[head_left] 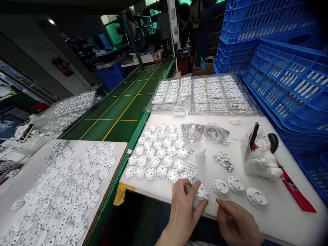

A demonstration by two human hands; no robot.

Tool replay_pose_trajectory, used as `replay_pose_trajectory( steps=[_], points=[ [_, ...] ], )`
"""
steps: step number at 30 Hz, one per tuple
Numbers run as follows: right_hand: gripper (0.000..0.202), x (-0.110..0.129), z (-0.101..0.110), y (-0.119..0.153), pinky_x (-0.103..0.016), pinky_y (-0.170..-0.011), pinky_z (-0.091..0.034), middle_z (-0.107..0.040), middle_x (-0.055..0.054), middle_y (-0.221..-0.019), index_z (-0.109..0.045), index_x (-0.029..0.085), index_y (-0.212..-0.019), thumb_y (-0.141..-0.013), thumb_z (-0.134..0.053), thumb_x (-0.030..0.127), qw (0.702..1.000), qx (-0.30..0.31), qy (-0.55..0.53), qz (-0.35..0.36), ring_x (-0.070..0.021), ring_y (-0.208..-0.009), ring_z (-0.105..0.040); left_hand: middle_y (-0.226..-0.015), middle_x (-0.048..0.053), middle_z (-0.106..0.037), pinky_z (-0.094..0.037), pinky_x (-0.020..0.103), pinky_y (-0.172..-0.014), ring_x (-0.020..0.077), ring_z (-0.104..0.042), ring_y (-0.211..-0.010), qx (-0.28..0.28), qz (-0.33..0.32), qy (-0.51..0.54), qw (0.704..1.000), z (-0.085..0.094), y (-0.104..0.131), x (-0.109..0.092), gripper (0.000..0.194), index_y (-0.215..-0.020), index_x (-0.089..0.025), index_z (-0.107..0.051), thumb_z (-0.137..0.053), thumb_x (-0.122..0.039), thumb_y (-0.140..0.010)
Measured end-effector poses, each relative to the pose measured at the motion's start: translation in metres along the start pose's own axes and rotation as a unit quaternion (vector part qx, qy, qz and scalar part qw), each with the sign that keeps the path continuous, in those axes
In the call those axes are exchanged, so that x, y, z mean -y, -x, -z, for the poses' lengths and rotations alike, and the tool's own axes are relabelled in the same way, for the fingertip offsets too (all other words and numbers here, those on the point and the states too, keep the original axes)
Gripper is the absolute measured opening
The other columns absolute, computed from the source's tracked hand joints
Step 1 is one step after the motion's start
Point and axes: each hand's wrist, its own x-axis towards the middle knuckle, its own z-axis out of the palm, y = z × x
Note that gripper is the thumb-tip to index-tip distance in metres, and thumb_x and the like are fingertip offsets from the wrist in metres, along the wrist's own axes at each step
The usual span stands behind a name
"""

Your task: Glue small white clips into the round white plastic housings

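My left hand [185, 206] has its thumb and index finger around the edge of a white round plastic disc [201, 192] with dark holes, at the front edge of the worktop. To its right, my right hand [238, 220] hovers over the front edge, index finger stretched out and the other fingers bent; nothing shows in it. Just beyond are three similar white discs, one [220, 188] nearest my right fingertips, another [236, 185] beside it and a third [257, 197] farther right. Small white parts [191, 169] lie heaped beyond my left hand.
Rows of white discs [161, 152] cover the worktop's left side. Behind lie bags of small metal parts [192, 132] and a divided clear tray [202, 94]. A clear box [261, 160], a red-handled tool [298, 193] and blue crates [292, 82] are right. A green conveyor [128, 106] runs left.
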Motion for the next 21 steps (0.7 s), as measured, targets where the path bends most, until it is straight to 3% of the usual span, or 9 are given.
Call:
replay_pose_trajectory(
  steps=[5,16,21],
  points=[
    [0.039,0.000,0.001,0.000,-0.027,-0.048,-0.053,-0.068,0.006,-0.064,-0.071,0.021,-0.108,-0.083,-0.065,-0.007,1.000,0.016,-0.014,-0.011,-0.0131,-0.050,-0.065,-0.107,0.010,-0.057,-0.061,0.038,-0.072,0.0214,-0.058,-0.083,-0.038,-0.008,0.028,0.999,-0.006,0.008,0.005,0.051,-0.131,-0.024,-0.062,-0.082,-0.021,-0.084],
    [0.031,0.006,0.002,-0.010,-0.026,-0.049,-0.052,-0.066,0.005,-0.062,-0.069,0.018,-0.099,-0.085,-0.064,-0.009,0.999,0.023,-0.024,-0.016,-0.0119,-0.052,-0.064,-0.108,0.010,-0.055,-0.060,0.038,-0.071,0.0208,-0.057,-0.083,-0.060,-0.019,0.026,0.998,-0.002,0.002,0.001,0.036,-0.126,-0.021,-0.064,-0.075,-0.029,-0.092],
    [0.027,0.007,0.002,-0.011,-0.026,-0.049,-0.052,-0.066,0.004,-0.062,-0.069,0.015,-0.097,-0.085,-0.064,-0.009,0.999,0.035,-0.026,-0.014,-0.0116,-0.053,-0.064,-0.124,0.014,-0.056,-0.061,0.045,-0.084,0.0275,-0.061,-0.103,-0.035,-0.020,0.022,0.999,0.011,0.013,0.009,0.047,-0.137,-0.026,-0.060,-0.072,-0.043,-0.094]
  ],
)
